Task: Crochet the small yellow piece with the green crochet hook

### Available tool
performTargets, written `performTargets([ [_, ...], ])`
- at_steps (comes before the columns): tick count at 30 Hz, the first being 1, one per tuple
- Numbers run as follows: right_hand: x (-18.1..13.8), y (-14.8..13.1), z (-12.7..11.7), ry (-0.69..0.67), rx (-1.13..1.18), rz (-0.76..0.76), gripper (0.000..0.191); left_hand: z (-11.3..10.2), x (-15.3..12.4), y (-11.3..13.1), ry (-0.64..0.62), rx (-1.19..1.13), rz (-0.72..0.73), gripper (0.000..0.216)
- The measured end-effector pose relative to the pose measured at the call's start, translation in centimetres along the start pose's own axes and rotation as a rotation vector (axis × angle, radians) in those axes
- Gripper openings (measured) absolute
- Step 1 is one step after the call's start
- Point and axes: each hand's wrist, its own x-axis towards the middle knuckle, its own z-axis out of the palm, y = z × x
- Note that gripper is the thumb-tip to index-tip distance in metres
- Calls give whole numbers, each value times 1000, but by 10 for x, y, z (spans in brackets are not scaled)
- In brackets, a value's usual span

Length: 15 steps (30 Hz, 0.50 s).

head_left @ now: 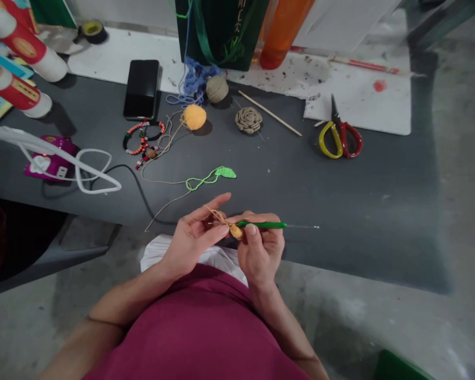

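My right hand (261,243) is closed around a crochet hook with a green handle (267,225), its thin metal shaft sticking out to the right. Below the hook's left part shows a small yellow crocheted piece (236,231). My left hand (200,229) pinches this piece at its left side, index finger stretched out with yellow yarn looped over it. Beyond my hands lies a green crocheted leaf (225,172) with a loose green tail. A yellow yarn ball (193,117) rests farther back. The hook's left tip is partly hidden by my fingers.
Behind are a crocheted beige rosette (248,120), a wooden stick (269,113), scissors (338,137), a twine ball (217,89), blue yarn (196,79), a phone (141,89) and beaded bracelets (142,140). A purple power socket (51,158) with white cables stands left. The grey table's (380,211) front edge is near me.
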Motion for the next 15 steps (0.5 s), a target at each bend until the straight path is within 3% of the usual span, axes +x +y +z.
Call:
performTargets([
  [10,-5,-1,0,-39,-90,-73,4,9,-3,-1,143,126,106,51],
  [15,-3,2,-1,16,-85,24,7,9,-1,-6,129,92,123,54],
])
